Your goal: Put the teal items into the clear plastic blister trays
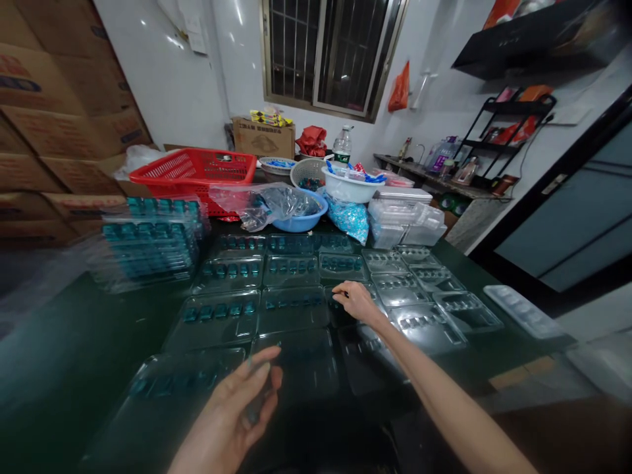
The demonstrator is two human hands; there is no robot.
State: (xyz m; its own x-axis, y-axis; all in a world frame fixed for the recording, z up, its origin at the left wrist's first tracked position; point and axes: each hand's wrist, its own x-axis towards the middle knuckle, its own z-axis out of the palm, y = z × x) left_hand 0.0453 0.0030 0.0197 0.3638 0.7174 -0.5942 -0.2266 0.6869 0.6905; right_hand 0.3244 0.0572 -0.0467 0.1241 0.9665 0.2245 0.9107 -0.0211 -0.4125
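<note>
Clear plastic trays lie in rows across the dark green table, many with a line of teal, block-like shapes. Above the near trays is my left hand, palm turned inward and fingers curled. Small teal pieces seem to sit within its fingers, though blur hides their exact kind. My right hand reaches farther out, over a tray in the third column. Its thumb and fingertips are pinched together; whatever is between them is too small and dark to name.
Stacked teal trays stand at the left. Behind the rows are a red basket, a blue basin, a white basin, a bag of turquoise pieces and clear boxes. One clear tray lies near the right edge.
</note>
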